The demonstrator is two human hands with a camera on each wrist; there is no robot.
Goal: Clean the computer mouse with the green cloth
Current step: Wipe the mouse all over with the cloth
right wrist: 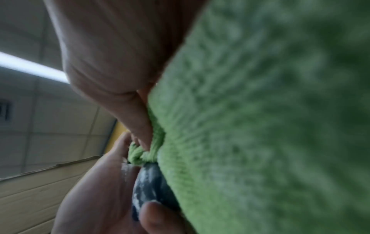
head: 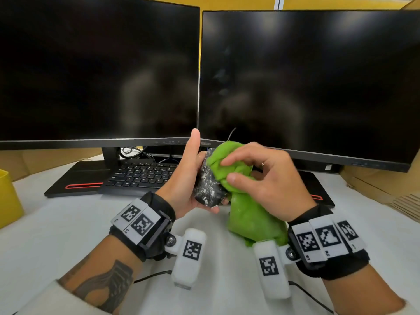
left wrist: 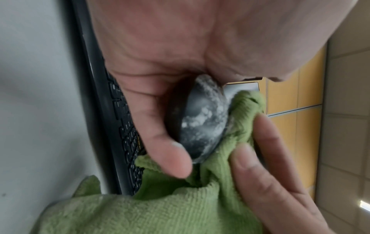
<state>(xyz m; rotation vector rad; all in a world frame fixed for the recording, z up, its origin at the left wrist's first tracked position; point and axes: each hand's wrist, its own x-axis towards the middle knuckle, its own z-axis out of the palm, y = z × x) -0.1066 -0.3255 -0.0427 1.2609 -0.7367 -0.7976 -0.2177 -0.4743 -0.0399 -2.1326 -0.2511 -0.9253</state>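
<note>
A black computer mouse [head: 208, 183] smeared with white powder is held upright above the desk by my left hand [head: 189, 176], whose fingers curl round its lower end while the thumb points up. My right hand [head: 256, 176] grips the bunched green cloth [head: 247, 212] and presses it against the mouse's right side. In the left wrist view the dusty mouse [left wrist: 202, 120] sits in my palm with the green cloth [left wrist: 180, 210] wrapped beside and below it. The right wrist view is mostly filled by the blurred cloth [right wrist: 260, 126], with the mouse [right wrist: 150, 186] at its edge.
Two dark monitors [head: 97, 69] [head: 313, 83] stand close behind my hands. A black keyboard [head: 141, 176] lies under them on the white desk cover [head: 56, 228]. A yellow container [head: 8, 196] sits at the left edge, cardboard boxes [head: 381, 185] at the right.
</note>
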